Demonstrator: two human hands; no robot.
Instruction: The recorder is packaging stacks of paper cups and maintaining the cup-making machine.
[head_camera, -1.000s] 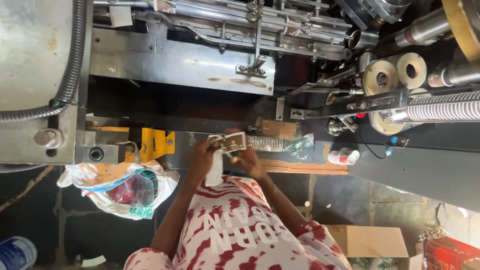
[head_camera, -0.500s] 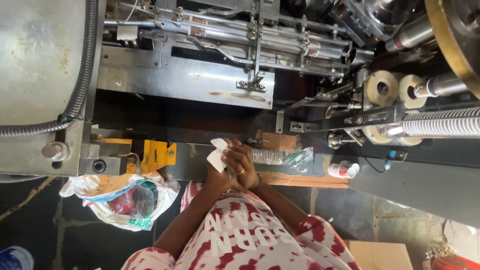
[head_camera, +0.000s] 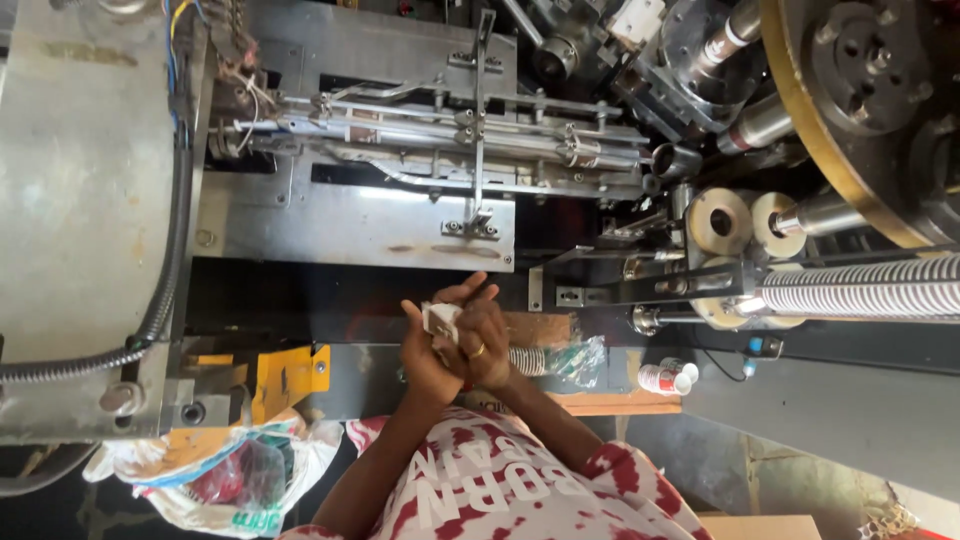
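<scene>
Both hands are closed together around a small white paper piece (head_camera: 441, 320), left hand (head_camera: 428, 355) and right hand (head_camera: 487, 345) pressing it between them, near the grey machine plate (head_camera: 350, 220). Best to keep the fingers firm and away from the rollers (head_camera: 720, 220) at right.

A narrow wooden shelf (head_camera: 610, 404) runs along the machine's dark lower panel. On it lies a clear plastic sleeve of stacked paper cups (head_camera: 555, 358) on its side, and further along, near the shelf's end, a short stack of red-and-white paper cups (head_camera: 668, 377), also lying down.
</scene>
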